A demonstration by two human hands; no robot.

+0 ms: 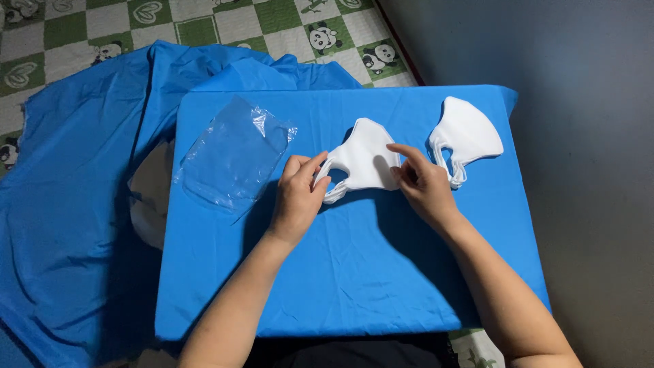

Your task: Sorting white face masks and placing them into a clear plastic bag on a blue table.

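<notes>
Both hands pinch one white mask (pixel 364 160), long axis 8-to-2 o'clock: left hand (pixel 298 197) grasping its 8 o'clock ear loop, right hand (pixel 424 187) its 3 o'clock edge.

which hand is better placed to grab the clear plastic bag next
Left, probably. The left hand sits right beside the clear plastic bag; the right hand is beyond the white mask.
</notes>
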